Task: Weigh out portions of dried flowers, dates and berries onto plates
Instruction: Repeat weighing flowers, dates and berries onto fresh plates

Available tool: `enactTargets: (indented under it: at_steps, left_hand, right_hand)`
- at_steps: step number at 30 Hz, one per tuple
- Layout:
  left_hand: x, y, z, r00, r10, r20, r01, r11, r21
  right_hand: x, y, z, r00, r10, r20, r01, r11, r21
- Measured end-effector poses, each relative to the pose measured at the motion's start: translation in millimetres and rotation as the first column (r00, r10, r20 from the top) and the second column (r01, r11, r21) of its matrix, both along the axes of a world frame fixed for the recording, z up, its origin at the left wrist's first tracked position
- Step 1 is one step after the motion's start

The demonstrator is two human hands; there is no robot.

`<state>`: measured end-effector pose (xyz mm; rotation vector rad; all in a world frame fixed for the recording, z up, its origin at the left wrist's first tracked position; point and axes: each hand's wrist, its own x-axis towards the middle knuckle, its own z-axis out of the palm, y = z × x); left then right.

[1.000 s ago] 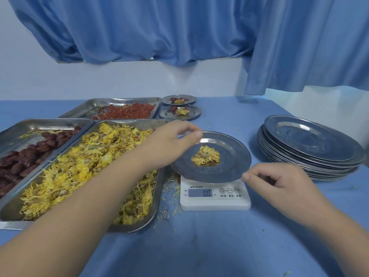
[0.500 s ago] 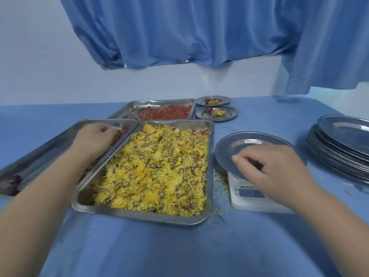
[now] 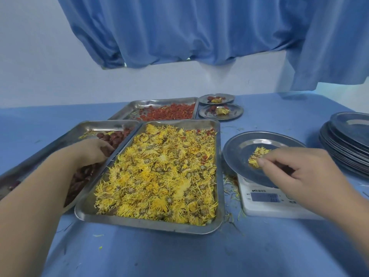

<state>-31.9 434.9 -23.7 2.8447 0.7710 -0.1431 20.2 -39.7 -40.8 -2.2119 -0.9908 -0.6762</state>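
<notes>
A steel plate (image 3: 239, 154) sits on a white digital scale (image 3: 265, 206) with one yellow dried flower (image 3: 257, 154) on it. My right hand (image 3: 289, 168) hovers over the plate's near side with its fingers loosely curled and its thumb tip at the flower's edge. To the left is a large tray (image 3: 218, 176) heaped with dried flowers (image 3: 159, 172). Further left, my left hand (image 3: 93, 152) reaches down into the tray (image 3: 60, 140) of dark red dates (image 3: 113, 136), with its fingers curled onto some of them. A tray of red berries (image 3: 169, 113) stands behind.
Two small filled plates (image 3: 237, 112) (image 3: 203, 99) stand at the back beside the berry tray. A stack of bare steel plates (image 3: 347, 140) is at the right edge. Loose petals lie on the blue cloth around the scale.
My left hand left the plate on the scale and crossed to the date tray, then moved down among the dates. My right hand shifted from the plate's rim to over the plate.
</notes>
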Motion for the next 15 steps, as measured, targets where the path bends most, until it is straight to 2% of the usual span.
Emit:
enactTargets:
  at_steps: [2,4,9,12,15]
  left_hand:
    - [1.2,2.1,6.2,0.998,0.02,-0.065,-0.023,0.999,-0.043]
    - [1.5,1.3,7.6,0.997,0.033,-0.064,-0.037,0.997,-0.064]
    - [0.2,-0.4,-10.6,0.998,0.049,-0.04,-0.048,0.998,0.035]
    - [-1.2,-0.3,-18.6,0.996,0.04,0.079,-0.049,0.993,0.112]
    - [-1.4,-7.1,-13.3,0.963,-0.024,0.267,-0.03,0.98,0.196]
  right_hand:
    - [-1.3,0.4,0.1,1.0,0.004,-0.011,-0.004,1.0,0.005]
    - [-1.6,0.4,-0.5,1.0,0.012,-0.009,-0.012,1.0,0.005]
    - [-0.7,-0.8,-2.1,1.0,0.011,-0.001,-0.011,1.0,-0.006]
    - [-0.9,-2.5,-2.1,1.0,0.014,-0.004,-0.014,1.0,0.019]
    - [0.2,-4.0,0.3,1.0,0.018,-0.02,-0.017,0.998,0.056]
